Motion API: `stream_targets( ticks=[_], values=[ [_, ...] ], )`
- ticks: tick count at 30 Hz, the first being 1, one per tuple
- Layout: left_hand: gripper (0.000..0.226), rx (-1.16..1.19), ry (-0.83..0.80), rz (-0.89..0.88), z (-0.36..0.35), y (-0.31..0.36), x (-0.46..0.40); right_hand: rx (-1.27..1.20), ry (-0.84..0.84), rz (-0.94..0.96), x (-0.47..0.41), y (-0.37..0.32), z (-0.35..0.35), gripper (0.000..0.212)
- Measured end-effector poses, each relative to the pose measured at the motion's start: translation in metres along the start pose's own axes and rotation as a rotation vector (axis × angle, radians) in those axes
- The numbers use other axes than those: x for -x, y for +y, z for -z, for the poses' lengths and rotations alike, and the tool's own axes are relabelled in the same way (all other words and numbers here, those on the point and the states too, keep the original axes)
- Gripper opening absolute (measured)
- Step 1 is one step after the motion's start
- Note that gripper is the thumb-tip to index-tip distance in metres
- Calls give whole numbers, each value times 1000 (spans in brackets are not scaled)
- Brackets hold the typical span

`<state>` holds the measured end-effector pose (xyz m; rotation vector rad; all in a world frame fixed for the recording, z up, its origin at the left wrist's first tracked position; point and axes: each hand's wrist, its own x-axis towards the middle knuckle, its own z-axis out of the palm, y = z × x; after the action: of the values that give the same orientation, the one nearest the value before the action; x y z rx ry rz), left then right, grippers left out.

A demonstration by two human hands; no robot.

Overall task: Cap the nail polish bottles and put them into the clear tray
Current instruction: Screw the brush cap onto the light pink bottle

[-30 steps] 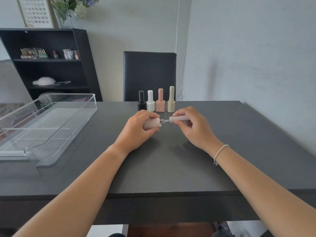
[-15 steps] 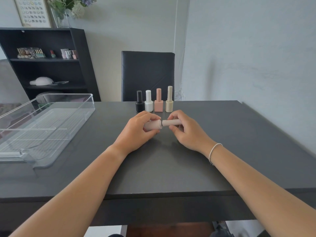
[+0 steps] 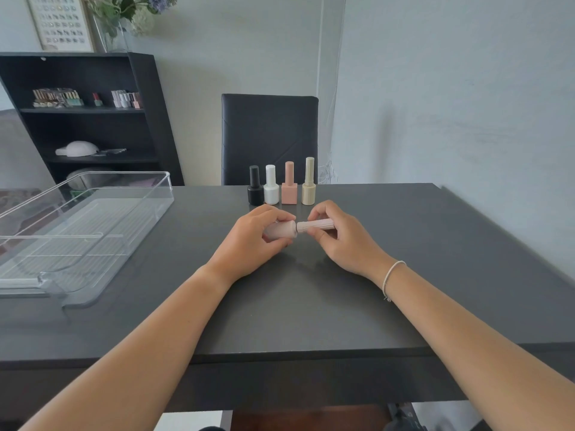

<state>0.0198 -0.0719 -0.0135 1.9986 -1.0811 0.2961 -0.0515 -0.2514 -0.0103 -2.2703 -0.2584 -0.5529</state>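
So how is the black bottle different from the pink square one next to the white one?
The black bottle has a round, dark body; the pink square bottle has a boxy, flat-sided body in peachy pink. The black bottle stands shorter, and the pink one's cap reaches higher. The black one is at the row's left end, the pink one third along. Both stand upright, capped, on the table.

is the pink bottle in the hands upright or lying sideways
Sideways. The left hand holds the pale pink bottle horizontal above the table, its neck toward the ribbed cap in the right hand.
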Motion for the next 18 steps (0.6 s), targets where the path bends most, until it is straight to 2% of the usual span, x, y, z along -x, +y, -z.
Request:
stream_targets(
  ticks=[8,10,15,16,18],
  values=[
    [31,1,-8,-4,1,0,1,-51,57,-38,1,-1,3,5],
    [31,-6,-6,-3,1,-1,1,-21,64,-61,0,0,3,13],
    [31,-21,-16,-11,0,-1,1,137,44,-72,1,-1,3,46],
    [30,-24,-20,-13,0,-1,0,132,38,-83,1,-1,3,47],
    [30,-24,-21,-17,0,0,1,104,-1,-94,2,-1,2,35]
  ],
)
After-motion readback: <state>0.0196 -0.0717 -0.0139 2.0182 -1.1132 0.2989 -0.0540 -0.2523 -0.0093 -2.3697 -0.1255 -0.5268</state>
